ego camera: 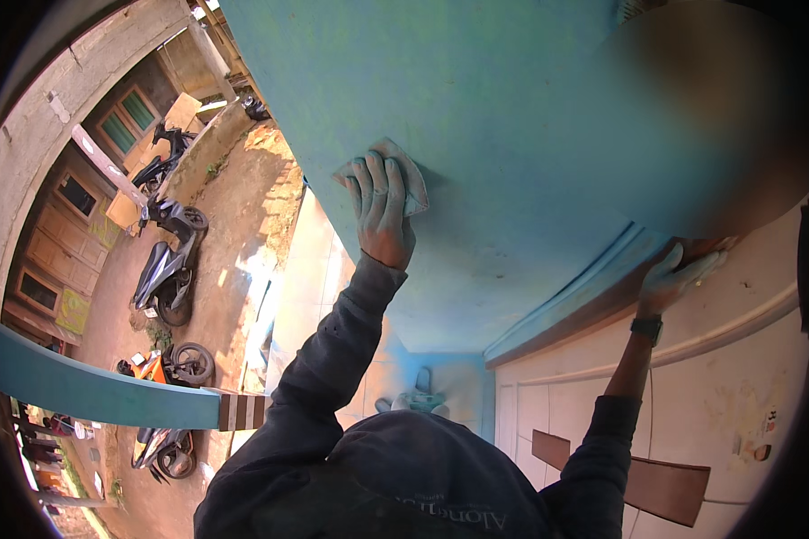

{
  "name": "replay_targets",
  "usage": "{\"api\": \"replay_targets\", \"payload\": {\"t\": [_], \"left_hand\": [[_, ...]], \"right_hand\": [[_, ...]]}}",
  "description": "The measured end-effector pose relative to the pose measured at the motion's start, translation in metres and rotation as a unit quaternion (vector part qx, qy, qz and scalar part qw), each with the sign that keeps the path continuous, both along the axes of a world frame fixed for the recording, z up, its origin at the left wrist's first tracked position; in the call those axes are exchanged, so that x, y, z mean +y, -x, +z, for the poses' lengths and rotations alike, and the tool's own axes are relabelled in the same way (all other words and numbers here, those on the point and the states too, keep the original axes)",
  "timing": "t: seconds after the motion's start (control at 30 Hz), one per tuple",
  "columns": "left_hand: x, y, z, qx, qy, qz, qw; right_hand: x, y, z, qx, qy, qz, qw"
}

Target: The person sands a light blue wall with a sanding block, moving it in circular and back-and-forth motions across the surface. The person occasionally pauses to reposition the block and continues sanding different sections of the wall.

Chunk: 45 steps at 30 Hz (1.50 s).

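Note:
My left hand (pixel 381 199) is dusty and presses a folded sheet of sandpaper (pixel 414 182) flat against a turquoise painted wall (pixel 485 121). The fingers lie over the sheet, and its corners stick out around them. To the right, my right hand (pixel 674 279) holds nothing, its thumb apart from its stretched fingers. It rests on or close to the pale pink frame (pixel 735 283) beside the wall's brown-edged trim (pixel 580 306); contact is hard to judge. A dark watch (pixel 647 329) is on that wrist.
A large blurred patch (pixel 708 121) hides the upper right. Below are pale floor tiles (pixel 371 377). A turquoise beam (pixel 108 391) with a striped end juts in from the left. Several motorbikes (pixel 168 269) stand on the dirt yard before a house with wooden doors (pixel 67 249).

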<state>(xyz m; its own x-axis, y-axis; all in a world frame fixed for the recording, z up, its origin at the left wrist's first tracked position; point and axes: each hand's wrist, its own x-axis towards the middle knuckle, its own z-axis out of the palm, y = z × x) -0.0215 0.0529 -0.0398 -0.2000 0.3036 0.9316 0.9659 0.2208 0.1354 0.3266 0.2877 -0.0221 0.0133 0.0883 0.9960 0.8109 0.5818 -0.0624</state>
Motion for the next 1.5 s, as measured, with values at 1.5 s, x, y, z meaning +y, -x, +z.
{"api": "replay_targets", "payload": {"t": [1.5], "left_hand": [[-0.016,0.023,0.025,0.02,-0.051,0.047,0.997]], "right_hand": [[0.0,0.001,-0.001,0.003,0.0,-0.005,1.0]]}}
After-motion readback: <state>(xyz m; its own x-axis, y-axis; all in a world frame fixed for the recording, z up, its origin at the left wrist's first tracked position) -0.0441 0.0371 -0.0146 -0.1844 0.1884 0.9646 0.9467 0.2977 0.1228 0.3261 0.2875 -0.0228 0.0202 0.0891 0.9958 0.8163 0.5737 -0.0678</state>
